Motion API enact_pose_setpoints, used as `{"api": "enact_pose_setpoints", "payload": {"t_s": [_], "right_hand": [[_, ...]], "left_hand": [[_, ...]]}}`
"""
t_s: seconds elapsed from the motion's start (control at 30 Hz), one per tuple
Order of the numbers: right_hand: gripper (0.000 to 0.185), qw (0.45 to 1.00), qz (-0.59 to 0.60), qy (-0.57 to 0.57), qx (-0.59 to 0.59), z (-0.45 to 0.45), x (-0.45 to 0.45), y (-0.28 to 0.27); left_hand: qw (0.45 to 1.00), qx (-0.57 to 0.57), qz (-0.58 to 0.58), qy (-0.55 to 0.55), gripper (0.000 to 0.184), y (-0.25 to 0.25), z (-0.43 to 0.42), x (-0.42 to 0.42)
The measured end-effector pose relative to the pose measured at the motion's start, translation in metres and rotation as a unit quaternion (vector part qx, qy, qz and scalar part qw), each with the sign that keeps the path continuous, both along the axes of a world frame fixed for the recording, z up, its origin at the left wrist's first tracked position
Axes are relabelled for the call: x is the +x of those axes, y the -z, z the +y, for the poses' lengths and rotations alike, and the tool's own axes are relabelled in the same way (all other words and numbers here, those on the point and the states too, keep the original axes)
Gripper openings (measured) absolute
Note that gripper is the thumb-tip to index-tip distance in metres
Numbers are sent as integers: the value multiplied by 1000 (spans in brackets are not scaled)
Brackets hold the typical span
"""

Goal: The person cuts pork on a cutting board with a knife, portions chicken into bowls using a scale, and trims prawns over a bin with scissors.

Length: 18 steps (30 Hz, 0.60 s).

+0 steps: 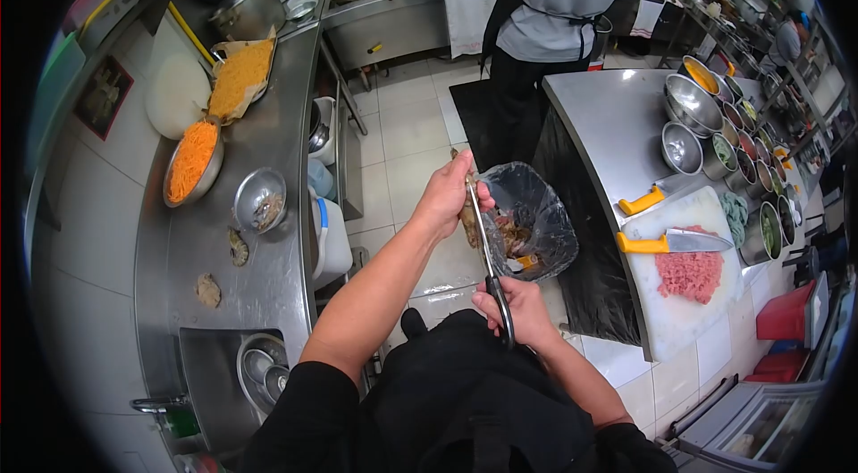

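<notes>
My left hand (447, 196) is closed around a brownish shrimp (469, 221), held up in front of me. My right hand (520, 310) grips the black handles of the scissors (497, 290), whose long metal blades point up along the shrimp toward my left hand. Just beyond and to the right of the blades, a bin (556, 218) lined with a dark bag holds scraps. On the left steel counter, another shrimp (238, 247) and a pale lump (208, 291) lie near a metal bowl (259, 200) with bits inside.
The left counter (295, 133) carries a bowl of orange shreds (192, 162) and a sink below. At right, a white board (661, 330) holds minced meat (690, 269) and a yellow-handled knife (697, 242). A person (567, 0) in a grey shirt stands ahead, facing away.
</notes>
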State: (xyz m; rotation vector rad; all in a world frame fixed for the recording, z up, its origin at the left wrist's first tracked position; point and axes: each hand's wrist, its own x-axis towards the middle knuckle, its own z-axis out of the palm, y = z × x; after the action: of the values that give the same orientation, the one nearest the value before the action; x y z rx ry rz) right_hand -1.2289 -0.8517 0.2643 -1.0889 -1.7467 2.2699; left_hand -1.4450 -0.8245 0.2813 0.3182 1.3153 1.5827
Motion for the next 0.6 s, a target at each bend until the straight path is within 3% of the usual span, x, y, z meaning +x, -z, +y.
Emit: {"api": "enact_pose_setpoints", "payload": {"t_s": [0.1, 0.2, 0.6], "right_hand": [[51, 1000, -12, -12, -13, 2, 0, -7], [50, 989, 112, -37, 85, 2, 9, 11], [53, 993, 102, -6, 64, 8, -1, 14]], "left_hand": [[1000, 17, -15, -8, 37, 2, 0, -1], [999, 43, 20, -12, 37, 4, 4, -9], [995, 90, 48, 5, 51, 9, 6, -7]]}}
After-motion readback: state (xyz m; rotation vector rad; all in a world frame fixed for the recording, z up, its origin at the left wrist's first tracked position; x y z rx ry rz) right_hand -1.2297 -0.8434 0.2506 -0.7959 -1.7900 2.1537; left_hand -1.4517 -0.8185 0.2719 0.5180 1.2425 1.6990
